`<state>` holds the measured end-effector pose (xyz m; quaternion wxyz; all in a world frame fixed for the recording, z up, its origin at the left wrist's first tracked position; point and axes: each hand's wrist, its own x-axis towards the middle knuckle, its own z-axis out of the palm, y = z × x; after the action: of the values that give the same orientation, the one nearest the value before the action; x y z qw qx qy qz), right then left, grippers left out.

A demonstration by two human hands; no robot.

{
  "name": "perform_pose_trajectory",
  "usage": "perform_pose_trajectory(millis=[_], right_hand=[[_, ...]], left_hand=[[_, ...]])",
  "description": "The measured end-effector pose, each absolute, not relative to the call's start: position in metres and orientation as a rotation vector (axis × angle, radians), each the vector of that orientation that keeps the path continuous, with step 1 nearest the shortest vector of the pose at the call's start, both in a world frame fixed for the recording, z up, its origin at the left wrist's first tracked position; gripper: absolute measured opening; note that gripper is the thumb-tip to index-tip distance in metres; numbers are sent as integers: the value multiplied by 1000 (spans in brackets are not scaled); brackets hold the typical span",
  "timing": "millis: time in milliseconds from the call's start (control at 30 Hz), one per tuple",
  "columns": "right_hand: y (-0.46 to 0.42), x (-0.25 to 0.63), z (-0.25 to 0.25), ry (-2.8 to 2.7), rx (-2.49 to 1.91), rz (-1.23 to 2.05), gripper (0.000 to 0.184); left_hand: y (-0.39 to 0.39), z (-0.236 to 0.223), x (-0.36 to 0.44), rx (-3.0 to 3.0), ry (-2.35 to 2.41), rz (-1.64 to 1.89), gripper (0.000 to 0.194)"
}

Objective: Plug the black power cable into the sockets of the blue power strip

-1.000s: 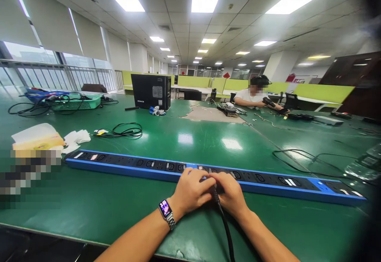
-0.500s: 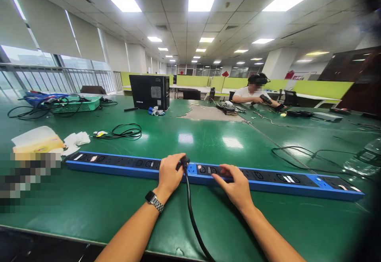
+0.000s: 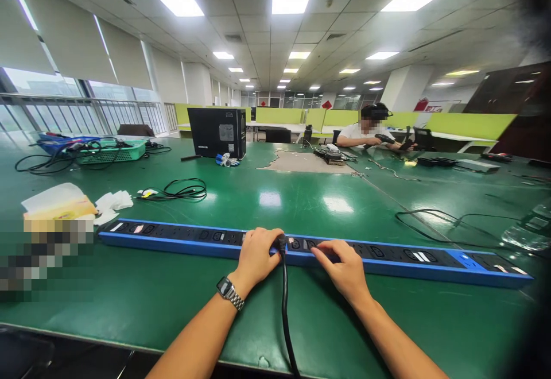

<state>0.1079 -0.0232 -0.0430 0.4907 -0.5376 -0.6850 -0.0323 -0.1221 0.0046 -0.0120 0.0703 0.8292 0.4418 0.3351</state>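
Observation:
Across the table in front of me lies a long blue power strip (image 3: 172, 245) with black and blue socket sections. My left hand (image 3: 257, 258), wearing a watch on its wrist, is closed around a black plug (image 3: 282, 243) over the blue socket section near the strip's middle. Fingers and plug hide the socket, so how far the pins are in cannot be seen. A thick black cord (image 3: 285, 310) runs from the plug down over the table's near edge. Just to the right, my right hand (image 3: 344, 267) rests at the strip with thumb and index finger slightly apart, holding nothing visible.
On the green table (image 3: 185, 304) stand a black computer case (image 3: 217, 132), a green basket (image 3: 116, 152) and a coiled cable (image 3: 183, 189). Tissues (image 3: 114, 201) lie left. A plastic bottle (image 3: 529, 227) and loose cable lie right. A person (image 3: 365, 132) sits across the table.
My left hand and the plug have shifted slightly right and lower over the blue socket section. My right hand's thumb and index finger have come closer together.

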Motion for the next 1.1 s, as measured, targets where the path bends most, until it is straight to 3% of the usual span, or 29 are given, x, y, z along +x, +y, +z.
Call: perform_pose_trajectory(millis=[233,400,500,867,1100], right_hand=[[-23,112,-43,-1640,-1259,-50,28],[-23,114,-43,-1610,-1239,-26,27],[-23,114,-43,-1608,-1240,-19,29],[-23,110,-40,-1589,-1277,-9,36],[-24,111,-42,-1600,-1275,-22,33]], left_hand=[[4,-19,-117,2396,1317,1166,35],[19,-9,-137,1938,1400,1732,30],[29,-4,-167,1781,1514,1859,35],[21,-17,-226,2302,1533,1215,34],[20,-9,-232,2455,1421,1034,29]])
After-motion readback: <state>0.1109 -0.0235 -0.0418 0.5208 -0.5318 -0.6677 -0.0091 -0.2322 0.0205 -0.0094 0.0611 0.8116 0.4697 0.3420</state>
